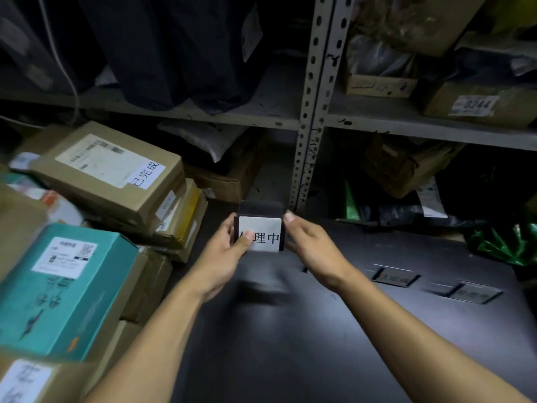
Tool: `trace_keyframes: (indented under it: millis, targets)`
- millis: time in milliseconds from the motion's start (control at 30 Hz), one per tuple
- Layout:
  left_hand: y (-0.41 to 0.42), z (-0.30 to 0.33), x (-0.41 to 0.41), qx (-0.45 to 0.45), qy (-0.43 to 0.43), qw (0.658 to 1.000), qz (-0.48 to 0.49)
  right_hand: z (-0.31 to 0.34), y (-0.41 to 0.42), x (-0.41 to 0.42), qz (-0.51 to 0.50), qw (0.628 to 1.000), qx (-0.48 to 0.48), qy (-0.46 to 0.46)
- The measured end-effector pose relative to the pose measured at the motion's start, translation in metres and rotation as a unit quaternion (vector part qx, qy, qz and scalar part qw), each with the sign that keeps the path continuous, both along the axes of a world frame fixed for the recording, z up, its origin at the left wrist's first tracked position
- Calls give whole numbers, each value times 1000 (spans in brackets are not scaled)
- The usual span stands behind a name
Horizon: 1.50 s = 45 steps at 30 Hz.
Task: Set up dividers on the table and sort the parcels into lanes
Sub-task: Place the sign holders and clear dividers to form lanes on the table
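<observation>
1. A small dark divider card point(260, 228) with a white Chinese-character label is held above the dark worktop point(377, 330), in front of a metal shelf upright point(315, 112).
2. The left hand point(229, 245) pinches its left edge, thumb on the label.
3. The right hand point(308, 242) grips its right edge; both forearms reach forward.
4. Stacked parcels point(110, 173) lie left.

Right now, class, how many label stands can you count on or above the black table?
3. One label stand is held in both hands, the left hand and right hand, above the black table. Two lie flat at right: and. Others may be hidden.
</observation>
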<state>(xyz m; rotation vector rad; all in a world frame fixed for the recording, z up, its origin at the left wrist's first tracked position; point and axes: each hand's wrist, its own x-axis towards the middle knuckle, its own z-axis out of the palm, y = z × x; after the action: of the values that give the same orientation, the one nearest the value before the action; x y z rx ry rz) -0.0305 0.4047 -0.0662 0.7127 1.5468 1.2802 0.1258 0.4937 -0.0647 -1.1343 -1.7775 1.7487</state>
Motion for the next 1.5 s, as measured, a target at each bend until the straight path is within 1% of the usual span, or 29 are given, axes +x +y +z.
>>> trace_keyframes:
  millis: [100, 167, 333, 467, 567, 667, 933, 1000, 1100, 1200, 1300, 1400, 1500]
  targets:
    - [4, -10, -9, -41, 24, 999, -14, -18, -7, -14, -43, 996, 48, -58]
    - [6, -19, -15, -72, 53, 996, -22, -34, -11, -23, -54, 990, 80, -101]
    - [19, -53, -30, -159, 146, 976, 6, -74, -13, -46, -38, 980, 115, -159]
    - [23, -78, -41, -197, 197, 960, 17, -102, -9, -65, -19, 977, 116, -178]
    - [25, -95, -46, -218, 200, 955, 15, -117, -7, -74, -18, 975, 113, -189]
    - [30, -106, -48, -214, 186, 959, 14, -127, -8, -76, -14, 972, 121, -199]
    - [37, -115, -56, -218, 162, 962, -19, -136, -4, -76, 7, 969, 124, -212]
    - [34, -112, -57, -226, 157, 961, -21, -132, -4, -74, 20, 968, 121, -217]
    - [27, -95, -59, -220, 166, 961, -19, -115, -11, -67, 9, 967, 122, -222]
    - [19, -60, -58, -173, 181, 968, -2, -78, -27, -56, -2, 967, 147, -206]
    - [-1, -21, -48, -109, 169, 979, 24, -37, -52, -44, 0, 965, 178, -191]
    - [-32, 13, -30, -72, 147, 984, 64, -2, -87, -34, -15, 973, 161, -166]
    - [-73, 36, -5, -59, 162, 983, 64, 24, -130, -24, -27, 977, 143, -155]
